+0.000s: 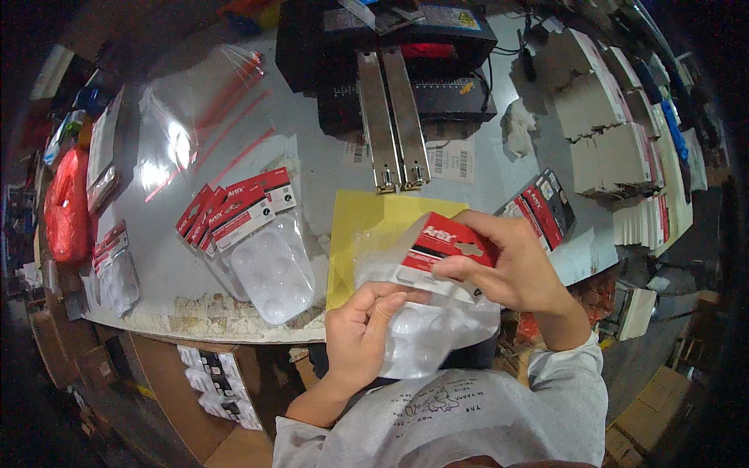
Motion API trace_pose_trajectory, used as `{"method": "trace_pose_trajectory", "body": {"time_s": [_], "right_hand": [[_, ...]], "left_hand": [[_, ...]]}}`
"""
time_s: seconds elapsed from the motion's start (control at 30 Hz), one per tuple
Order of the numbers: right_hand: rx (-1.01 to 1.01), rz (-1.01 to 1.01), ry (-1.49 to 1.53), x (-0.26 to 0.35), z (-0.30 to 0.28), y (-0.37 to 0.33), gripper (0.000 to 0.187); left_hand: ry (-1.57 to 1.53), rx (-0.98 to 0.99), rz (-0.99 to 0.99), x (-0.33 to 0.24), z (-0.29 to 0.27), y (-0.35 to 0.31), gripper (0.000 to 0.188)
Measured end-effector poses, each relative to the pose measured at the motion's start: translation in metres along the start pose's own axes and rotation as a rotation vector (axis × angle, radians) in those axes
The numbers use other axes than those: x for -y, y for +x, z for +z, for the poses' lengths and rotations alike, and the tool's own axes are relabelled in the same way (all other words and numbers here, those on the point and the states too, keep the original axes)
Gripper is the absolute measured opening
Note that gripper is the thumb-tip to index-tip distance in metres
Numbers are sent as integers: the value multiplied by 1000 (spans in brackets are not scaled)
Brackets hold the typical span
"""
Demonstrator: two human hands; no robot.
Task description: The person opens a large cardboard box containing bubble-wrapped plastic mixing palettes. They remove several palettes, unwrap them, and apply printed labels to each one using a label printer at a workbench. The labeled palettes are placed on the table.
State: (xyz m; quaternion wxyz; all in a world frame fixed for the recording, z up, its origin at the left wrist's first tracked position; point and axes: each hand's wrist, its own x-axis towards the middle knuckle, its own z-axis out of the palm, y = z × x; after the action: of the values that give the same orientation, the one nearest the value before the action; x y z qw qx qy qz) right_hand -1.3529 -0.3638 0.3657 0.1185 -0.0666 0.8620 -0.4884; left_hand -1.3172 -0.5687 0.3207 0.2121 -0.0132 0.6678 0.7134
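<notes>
Close to my body, I hold a white paint palette in a clear plastic bag. My left hand pinches the bag near its upper edge, thumb and fingers together. My right hand grips a red, black and white header card that lies over the top of the bag; whether the card is fastened to it I cannot tell. Beneath both is a yellow sheet on the table. Just beyond stands a black machine with two metal bars pointing toward me.
Left of my hands lie several overlapping carded palettes, with another group farther left. Clear bags with red strips spread behind them. Stacks of cards line the right side; loose red-and-black cards lie nearer. Cardboard boxes stand below the table edge.
</notes>
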Motion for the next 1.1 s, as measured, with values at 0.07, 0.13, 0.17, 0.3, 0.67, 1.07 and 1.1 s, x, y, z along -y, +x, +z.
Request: {"method": "trace_pose_trajectory", "body": {"time_s": [0.07, 0.13, 0.17, 0.3, 0.67, 1.07, 1.1], "right_hand": [[47, 71, 1, 3, 7, 10, 30], [87, 39, -4, 2, 8, 15, 29], [100, 52, -4, 1, 8, 17, 29], [125, -39, -74, -6, 3, 17, 28], [234, 345, 390, -43, 2, 1, 18], [-90, 389, 713, -61, 31, 48, 21], [-93, 419, 692, -63, 33, 50, 20]], "left_hand": [[-22, -103, 74, 4, 3, 2, 16], [26, -140, 69, 7, 3, 5, 15], [72, -149, 57, 8, 3, 6, 15], [221, -134, 76, 7, 5, 10, 16], [148, -375, 84, 14, -7, 22, 23], [489, -466, 195, 30, -9, 86, 29], [475, -472, 111, 31, -8, 90, 29]]}}
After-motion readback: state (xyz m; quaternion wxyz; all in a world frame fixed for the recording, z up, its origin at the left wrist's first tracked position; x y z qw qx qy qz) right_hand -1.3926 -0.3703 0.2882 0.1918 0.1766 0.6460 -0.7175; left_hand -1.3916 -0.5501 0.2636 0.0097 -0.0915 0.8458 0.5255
